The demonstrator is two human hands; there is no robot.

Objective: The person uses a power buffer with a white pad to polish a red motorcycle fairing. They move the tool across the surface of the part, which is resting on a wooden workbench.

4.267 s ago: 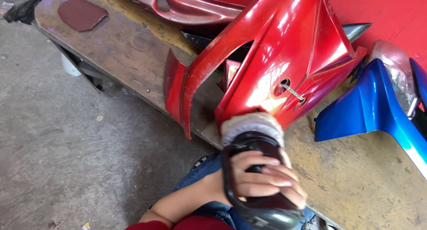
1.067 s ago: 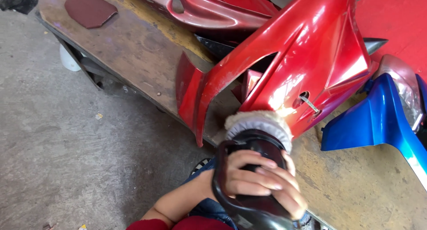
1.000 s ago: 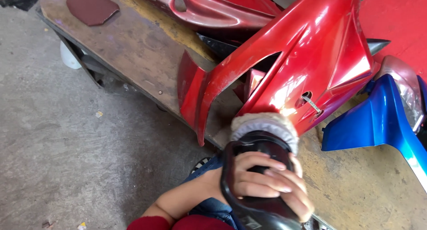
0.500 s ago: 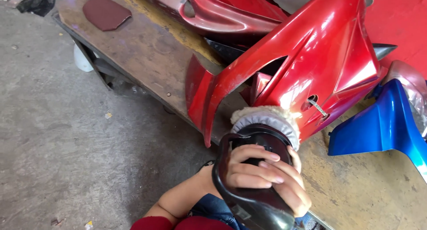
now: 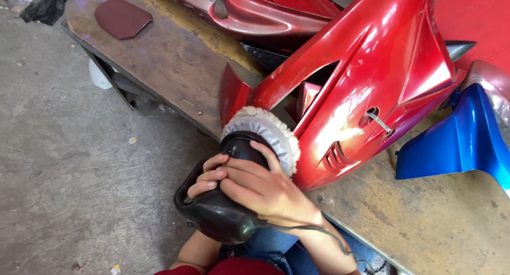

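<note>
1. Hands on one tool: the right hand (image 5: pixel 265 192) lies over the top of a black handheld polisher (image 5: pixel 223 211), fingers wrapped across its neck, and the left hand (image 5: pixel 207 180) comes up from under it, fingertips curled over the near-left side of the body. Both are clenched on the machine.
2. Polisher position: it sits near the middle of the view, at the near edge of the bench, its woolly white pad (image 5: pixel 263 134) tilted up and to the right, pressed against the near-left tip of the large red fairing panel (image 5: pixel 372 89).
3. A thin dark cord (image 5: pixel 313 232) runs from the polisher's rear toward the person, across blue jeans (image 5: pixel 276 248).
4. The red panel lies glossy side up across a worn wooden bench (image 5: pixel 175 68), stretching from the pad to the far right.
5. Behind it, farther off, a second red fairing piece (image 5: pixel 255 17) with an oval opening rests on the bench.
6. To the right, a blue fairing panel (image 5: pixel 457 142) lies just beside the red one; whether they touch cannot be told.
7. At the far-left end of the bench lies a dark red sheet of abrasive paper (image 5: pixel 122 18), well apart from the hands.
8. Containers: a white tub (image 5: pixel 98 75) shows partly under the bench on the concrete floor (image 5: pixel 64 168); its contents are hidden.
</note>
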